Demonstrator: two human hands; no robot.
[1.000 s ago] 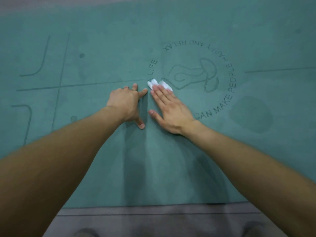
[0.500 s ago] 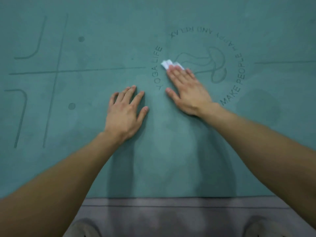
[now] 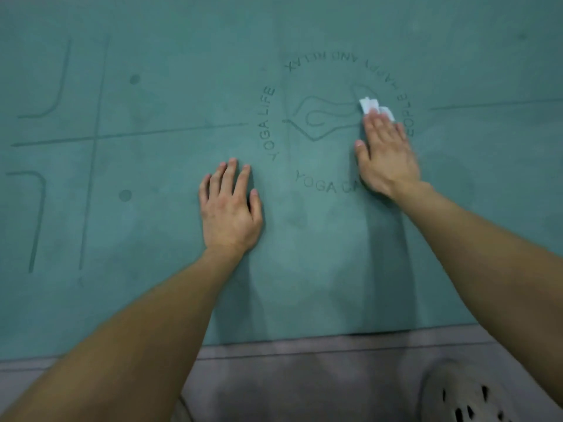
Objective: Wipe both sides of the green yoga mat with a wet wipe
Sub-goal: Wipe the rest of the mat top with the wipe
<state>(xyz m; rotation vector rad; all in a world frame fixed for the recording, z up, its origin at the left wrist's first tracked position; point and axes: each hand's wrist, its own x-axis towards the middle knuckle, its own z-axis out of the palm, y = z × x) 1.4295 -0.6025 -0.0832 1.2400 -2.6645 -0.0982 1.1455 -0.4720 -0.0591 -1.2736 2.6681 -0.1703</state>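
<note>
The green yoga mat lies flat and fills most of the view, with a printed circle of lettering and a line figure near its middle. My right hand lies flat on the right part of that circle and presses a white wet wipe under its straight fingers; the wipe's far end sticks out beyond the fingertips. My left hand rests palm down on the mat, left of the circle's lower edge, fingers straight and slightly spread.
The mat's near edge runs across the bottom, with grey floor below it. A light perforated shoe shows at the bottom right. Printed guide lines and dots mark the mat's left half.
My right hand has slid the wipe to the right across the printed figure. My left hand has come back toward me and flattened onto the mat.
</note>
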